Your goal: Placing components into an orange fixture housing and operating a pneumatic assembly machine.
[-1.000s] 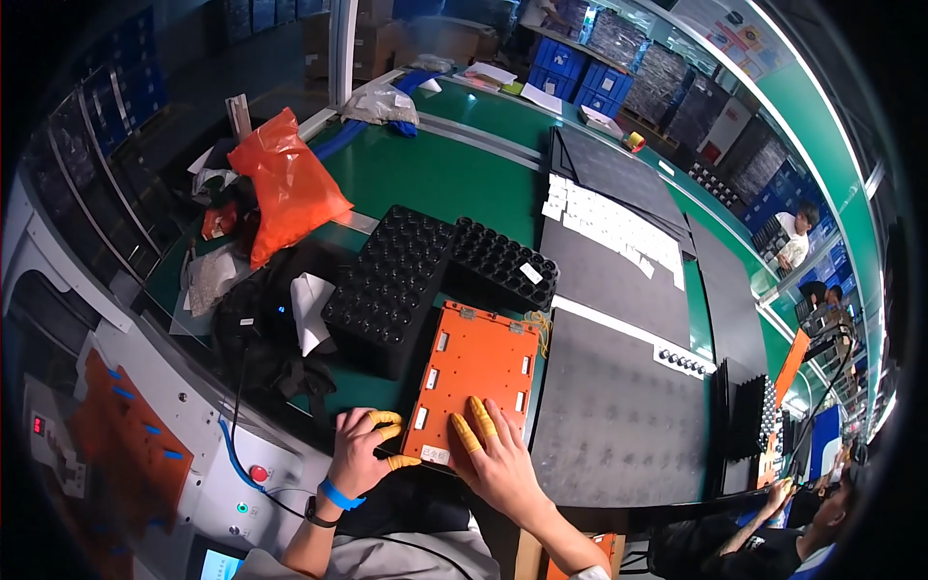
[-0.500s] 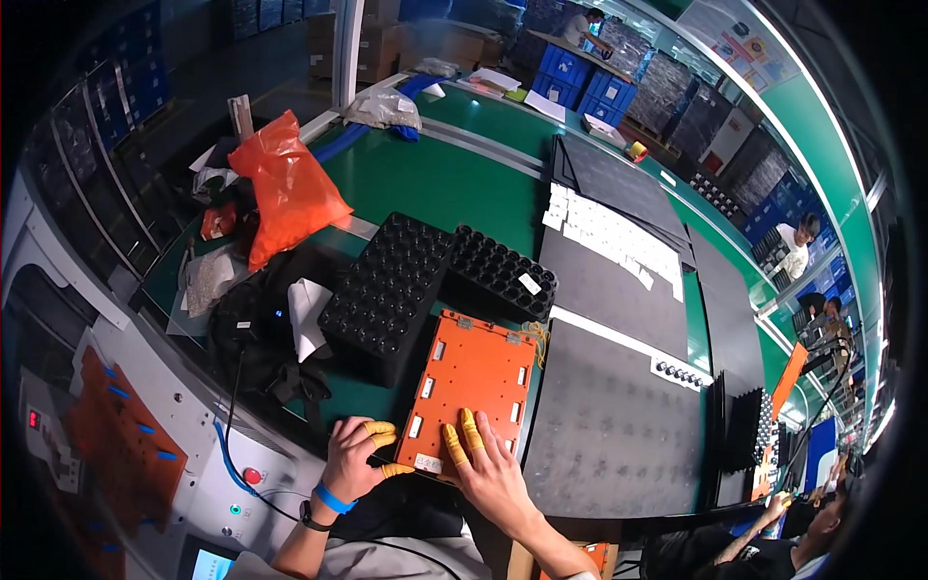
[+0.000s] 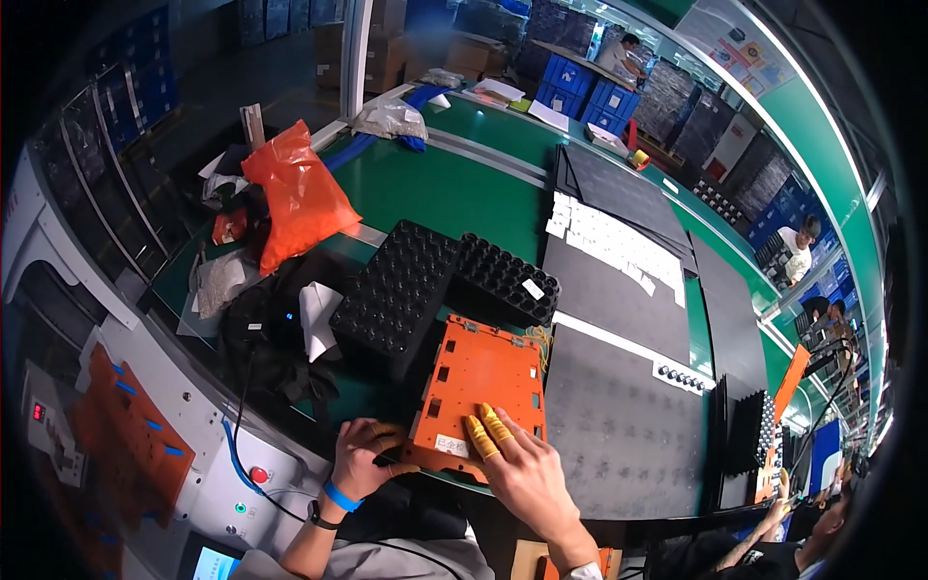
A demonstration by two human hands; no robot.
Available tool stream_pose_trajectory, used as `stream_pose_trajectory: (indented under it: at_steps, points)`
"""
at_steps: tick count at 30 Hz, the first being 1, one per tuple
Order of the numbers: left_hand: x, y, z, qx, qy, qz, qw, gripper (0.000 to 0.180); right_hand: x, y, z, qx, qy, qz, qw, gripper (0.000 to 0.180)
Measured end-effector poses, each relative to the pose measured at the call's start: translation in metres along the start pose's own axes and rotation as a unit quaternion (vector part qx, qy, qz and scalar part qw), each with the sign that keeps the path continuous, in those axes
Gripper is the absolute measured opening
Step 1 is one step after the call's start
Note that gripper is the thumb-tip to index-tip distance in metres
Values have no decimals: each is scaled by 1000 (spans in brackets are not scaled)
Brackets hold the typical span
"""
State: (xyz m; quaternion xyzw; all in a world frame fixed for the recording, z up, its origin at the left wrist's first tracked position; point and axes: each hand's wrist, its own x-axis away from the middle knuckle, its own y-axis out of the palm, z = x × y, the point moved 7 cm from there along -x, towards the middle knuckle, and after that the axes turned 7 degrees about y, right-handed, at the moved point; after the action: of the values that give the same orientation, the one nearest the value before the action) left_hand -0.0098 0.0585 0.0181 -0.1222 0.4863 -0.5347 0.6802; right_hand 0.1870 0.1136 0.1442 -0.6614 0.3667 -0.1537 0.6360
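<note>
Head view caught the orange plate (image 3: 481,389) lying flat at the near edge of the green bench (image 3: 440,188), just in front of the black cell trays (image 3: 440,290). Left hand (image 3: 362,456) curled its fingers around the plate's near left corner, gripping it, while right hand (image 3: 519,471) lay open on top, yellow-capped fingers (image 3: 486,429) spread across the near edge.

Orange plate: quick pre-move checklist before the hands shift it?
1. Left hand on the near left corner of the orange plate: ok.
2. Right hand flat on top, yellow-capped fingers spread: ok.
3. Black trays butt against the plate's far edge; room that way: not ok.
4. Black mat to the right lies flat: ok.
5. Plate's underside and seating: cannot tell.
</note>
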Motion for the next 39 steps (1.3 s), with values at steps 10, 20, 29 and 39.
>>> stream_pose_trajectory:
  at_steps: [10, 20, 29, 39]
  points:
    - [9, 3, -4, -11, 19, 17, 1000, 48, -33, -74, 36, -92, 96, 155, 979, 40]
    - [3, -1, 2, -16, 39, 14, 999, 50, -45, -32, 150, -484, 173, 175, 840, 51]
    - [7, 3, 0, -17, 34, 22, 999, 52, -49, 34, 193, -534, 185, 217, 796, 27]
    - [4, 0, 3, -20, 39, 27, 999, 50, -52, 53, 206, -568, 221, 237, 757, 21]
